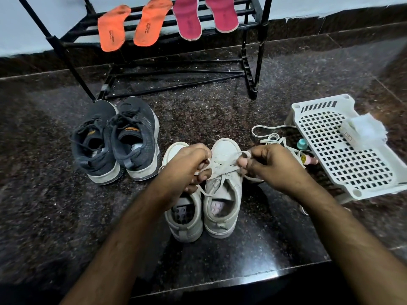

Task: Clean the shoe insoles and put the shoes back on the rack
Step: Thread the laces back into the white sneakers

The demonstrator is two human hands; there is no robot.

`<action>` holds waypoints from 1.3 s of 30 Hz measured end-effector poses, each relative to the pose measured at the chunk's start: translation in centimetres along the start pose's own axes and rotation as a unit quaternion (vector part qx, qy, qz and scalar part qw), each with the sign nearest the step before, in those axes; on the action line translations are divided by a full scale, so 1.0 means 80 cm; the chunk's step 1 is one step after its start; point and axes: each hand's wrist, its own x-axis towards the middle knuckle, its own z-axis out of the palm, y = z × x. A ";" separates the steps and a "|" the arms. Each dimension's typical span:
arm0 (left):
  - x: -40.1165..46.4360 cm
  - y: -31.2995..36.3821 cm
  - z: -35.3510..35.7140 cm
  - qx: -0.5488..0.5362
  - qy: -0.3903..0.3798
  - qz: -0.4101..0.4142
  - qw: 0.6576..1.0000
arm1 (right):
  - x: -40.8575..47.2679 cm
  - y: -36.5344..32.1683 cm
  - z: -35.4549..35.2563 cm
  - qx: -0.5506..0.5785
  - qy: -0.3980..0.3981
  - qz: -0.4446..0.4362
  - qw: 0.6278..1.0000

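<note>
White basket (326,119) holds a white cloth (367,128).

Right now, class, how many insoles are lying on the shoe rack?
4, side by side on the rack's upper shelf: two orange insoles on the left, two pink insoles on the right.

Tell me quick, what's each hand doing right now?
Left hand: closed, pinching the flat white shoelace of the right-side white canvas sneaker.
Right hand: closed, pinching a loop of that same lace.
</note>
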 end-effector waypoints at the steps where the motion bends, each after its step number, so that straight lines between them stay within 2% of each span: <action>1: -0.001 0.001 -0.001 0.028 0.001 -0.002 1.000 | 0.001 0.002 -0.003 -0.046 0.006 0.002 0.999; 5: -0.002 -0.001 -0.008 0.162 -0.001 0.022 0.987 | 0.002 0.007 -0.009 -0.212 -0.046 0.008 0.976; 10: -0.005 -0.002 -0.015 0.256 -0.058 0.055 0.963 | 0.000 0.003 -0.008 -0.212 -0.073 0.001 0.975; 12: -0.003 -0.001 -0.021 0.300 -0.051 0.055 0.951 | 0.003 0.005 -0.009 -0.227 -0.067 -0.007 0.972; 16: -0.002 0.001 -0.026 0.302 -0.053 0.036 0.951 | 0.003 0.009 -0.008 -0.294 -0.091 -0.038 0.951; 19: -0.002 0.001 -0.028 0.345 -0.050 0.038 0.937 | 0.001 0.018 -0.006 -0.375 -0.076 -0.026 0.924; 24: -0.007 0.006 -0.029 0.408 -0.064 0.048 0.910 | 0.001 0.014 0.001 -0.422 -0.028 0.004 0.906; 26: -0.007 0.006 -0.030 0.433 -0.051 0.068 0.897 | 0.000 0.009 0.005 -0.409 0.002 0.024 0.912; 30: -0.010 0.004 -0.030 0.451 -0.035 0.091 0.887 | -0.006 0.010 0.015 -0.359 -0.029 0.084 0.929; 32: -0.013 0.000 -0.028 0.472 -0.013 0.097 0.876 | -0.013 0.010 0.022 -0.349 -0.011 0.096 0.932; 35: -0.023 -0.015 -0.026 0.501 0.039 0.125 0.856 | -0.032 0.006 0.031 -0.332 0.052 0.072 0.939; 39: -0.050 -0.035 -0.031 0.438 0.070 0.192 0.875 | -0.072 0.003 0.047 -0.289 0.064 0.034 0.955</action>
